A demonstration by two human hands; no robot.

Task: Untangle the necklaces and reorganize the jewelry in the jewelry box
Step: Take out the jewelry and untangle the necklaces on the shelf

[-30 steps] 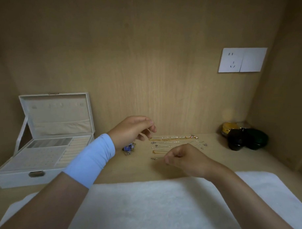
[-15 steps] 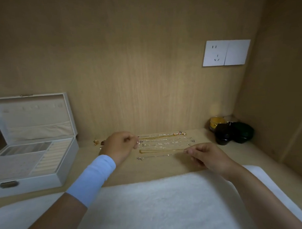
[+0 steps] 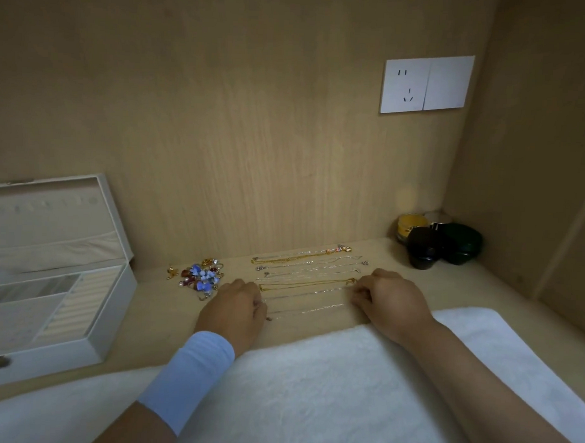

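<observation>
White towel (image 3: 312, 387) lies nearest, and just past it both hands rest on the desk (image 3: 481, 287), left hand (image 3: 233, 307) and right hand (image 3: 392, 302) each with fingers curled narrow at opposite ends of a thin chain (image 3: 306, 309), apparently pinching it. Behind the chain, more necklaces (image 3: 302, 268) lie in straight rows; earrings (image 3: 199, 276) sit left of them, open box (image 3: 50, 279) further left. Step looks like laying out the last chain; next, move pieces into the box.

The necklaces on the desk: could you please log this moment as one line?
necklaces: straight rows | left hand, right hand: at row ends | jewelry box: open
</observation>
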